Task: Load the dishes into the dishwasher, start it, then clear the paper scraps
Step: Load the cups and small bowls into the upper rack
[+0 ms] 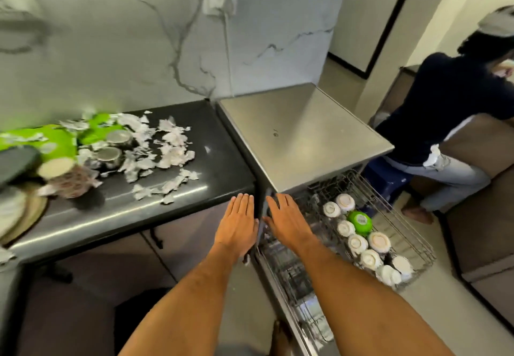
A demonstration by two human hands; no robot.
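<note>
Hovering flat, fingers straight, grasping nothing: left hand (pixel 238 223) and right hand (pixel 286 221) beside dishwasher (pixel 303 136); paper scraps (pixel 164 150) left of it on counter (pixel 217 166)

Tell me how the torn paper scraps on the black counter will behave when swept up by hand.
The paper scraps look thin, torn and crumpled, so probably very light and floppy. They lie loosely scattered across the glossy counter, so they would likely slide and scatter rather than clump. Some lie against the steel cups.

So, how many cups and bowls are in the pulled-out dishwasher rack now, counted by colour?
White, upside down: 9, for example this one
Green, upside down: 1
Total in the rack: 10
</note>
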